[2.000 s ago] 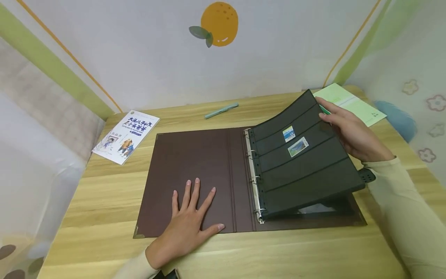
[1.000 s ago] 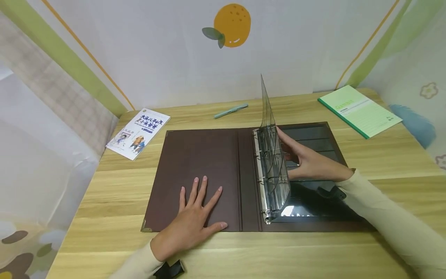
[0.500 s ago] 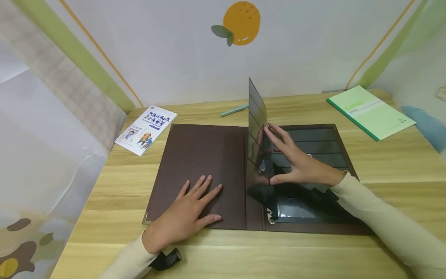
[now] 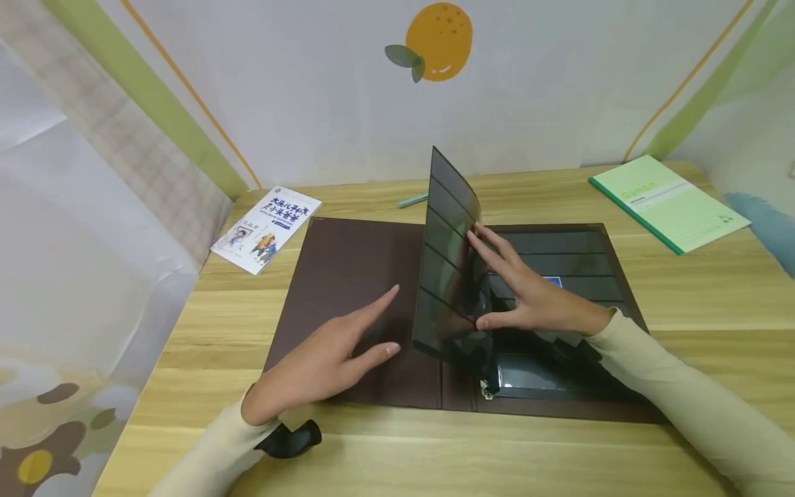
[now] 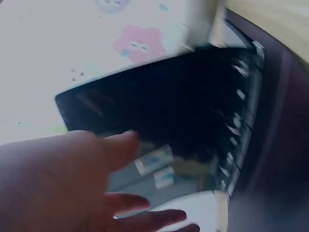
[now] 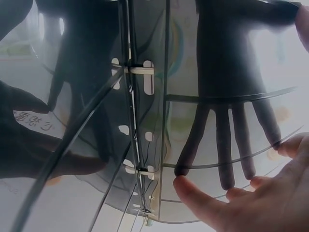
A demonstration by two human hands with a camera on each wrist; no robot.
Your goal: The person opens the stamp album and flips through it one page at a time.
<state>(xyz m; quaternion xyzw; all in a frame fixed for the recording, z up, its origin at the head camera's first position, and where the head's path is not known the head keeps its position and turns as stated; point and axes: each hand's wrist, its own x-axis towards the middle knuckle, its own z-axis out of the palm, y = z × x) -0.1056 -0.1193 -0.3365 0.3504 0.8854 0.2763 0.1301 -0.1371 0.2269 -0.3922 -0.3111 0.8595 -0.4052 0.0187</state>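
Observation:
A brown ring binder (image 4: 348, 276) lies open on the wooden table (image 4: 435, 455). One glossy black pocket page (image 4: 447, 276) stands almost upright over the rings (image 4: 484, 390) and leans left. My right hand (image 4: 528, 298) presses its straight fingers (image 6: 241, 198) flat against the page's right face (image 6: 217, 96). My left hand (image 4: 348, 342) hovers just above the left cover, fingers stretched toward the page without touching it. In the left wrist view that hand (image 5: 72, 183) is close to the page (image 5: 183, 111), where small stamps (image 5: 154, 162) show. More black pages (image 4: 559, 252) lie flat on the right, one holding a blue stamp (image 4: 553, 281).
A picture booklet (image 4: 267, 226) lies at the back left and a green notebook (image 4: 669, 201) at the back right. A teal pen (image 4: 413, 200) is partly hidden behind the raised page. Walls close off the back and sides of the table.
The black page swung up from the right stack past upright and now leans left, my right hand pushing it. My left hand lifted off the left cover and turned toward the page.

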